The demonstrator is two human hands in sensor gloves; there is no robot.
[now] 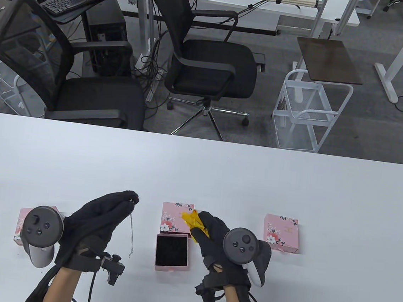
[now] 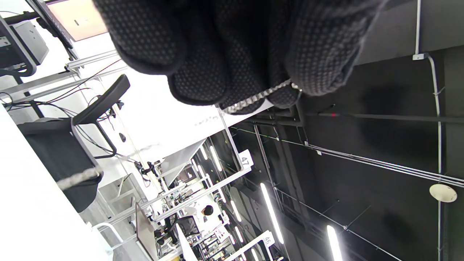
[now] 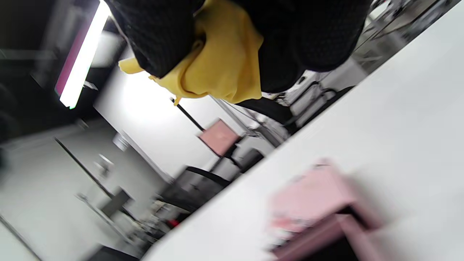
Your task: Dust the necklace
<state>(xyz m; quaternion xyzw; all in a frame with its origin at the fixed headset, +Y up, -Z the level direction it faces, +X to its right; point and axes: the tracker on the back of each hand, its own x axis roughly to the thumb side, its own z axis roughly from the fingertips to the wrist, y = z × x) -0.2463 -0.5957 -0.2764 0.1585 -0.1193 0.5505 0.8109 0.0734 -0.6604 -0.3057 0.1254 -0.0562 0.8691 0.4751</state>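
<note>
Left hand raised above the white table, fingertips bunched together and pinching one end of the necklace; thin silver chain hanging straight down from the pinch, lower end loose just above the tabletop, left of the open box; in the left wrist view, chain links pressed between the gloved fingertips; tracker strapped to the back of the hand.

Right hand closed around a bunched yellow cloth, held over the gap between the open box and its lid; in the right wrist view, cloth squeezed between gloved fingers, folds spilling out below them; that view blurred, pink box only a smear on the table.

Open box pink outside, black lining inside, sitting between the two hands; floral pink lid lying flat just behind it, partly covered by the cloth; another closed pink box to the right, apart from the right hand; a third pink box at far left, mostly hidden behind the left tracker.

Beyond the table edge, two black office chairs and a white wire cart.
</note>
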